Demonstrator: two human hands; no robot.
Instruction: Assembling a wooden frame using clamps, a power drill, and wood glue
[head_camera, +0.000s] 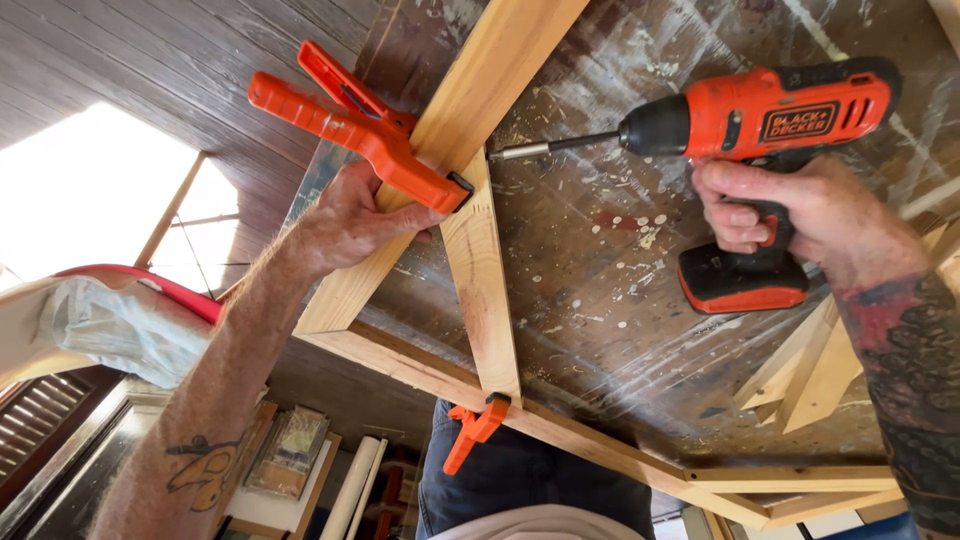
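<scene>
Your left hand (350, 220) pressed the clamped joint at ten o'clock, your right hand (790, 215) gripped the orange drill (760, 120), its bit (545, 148) touching the crosspiece (480, 280) — screw apparently not yet driven.

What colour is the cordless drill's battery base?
Orange with black, on the cordless drill; head view.

Black rectangular label (797, 121) with an orange outline on the side of the orange cordless drill (760, 115), upper right, flat clear-wrapped package (290, 452) with brownish contents, lower left on a shelf below the desk, no signs or screens
</scene>
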